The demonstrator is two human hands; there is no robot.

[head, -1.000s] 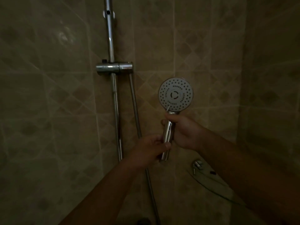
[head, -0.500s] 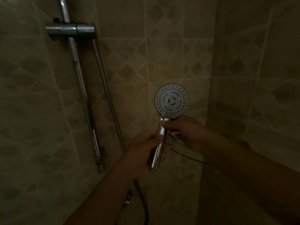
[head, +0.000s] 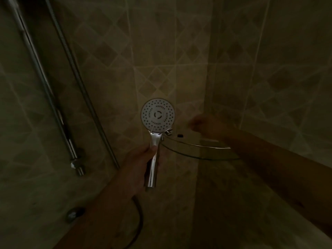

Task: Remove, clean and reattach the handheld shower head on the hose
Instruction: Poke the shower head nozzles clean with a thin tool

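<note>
Changed since half a second ago: the right hand has let go of the shower head and gone out to the right of it, over the glass corner shelf; the view has dropped, so the slider bracket on the rail is out of sight.

Shower head: round white spray face toward the viewer, chrome handle pointing down, held upright in front of the tiled wall. Lower end of the handle bare, no hose on it.

Left hand: wrapped round the middle of the handle, thumb across its front.

Right hand: right of the shower head, apart from it, above the shelf. Blurred; cannot tell how far its fingers are spread or whether they hold anything.

Rail: left of the shower head, slanting, ending in a wall fitting.

Hose: between rail and shower head, running down the wall.

Shelf: just right of the handle, in the corner.
</note>
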